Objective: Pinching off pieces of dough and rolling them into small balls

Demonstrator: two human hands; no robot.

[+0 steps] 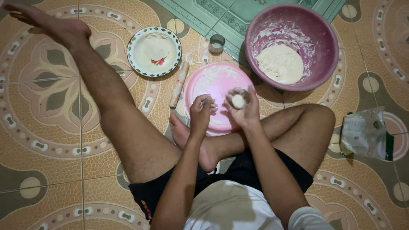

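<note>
R hand (pixel 242 105) is cupped round a small white dough ball (pixel 237 101), just over the pink plate (pixel 221 79). L hand (pixel 203 107) is curled, fingers pinched, nothing seen in it, close beside. Rolling pin (pixel 179 84) lies left of plate. Purple bowl (pixel 328 51) w/ dough is behind.

Bare tiled floor (pixel 47 127) lies open leftward; pink tray (pixel 217 81), rolling pin (pixel 179 84) and purple basin (pixel 328 51) crowd ahead.

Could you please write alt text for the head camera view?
A person sitting on a patterned tile floor holds a small dough ball in the right hand, left hand beside it, above a pink board. A purple bowl of dough sits nearby.
</note>
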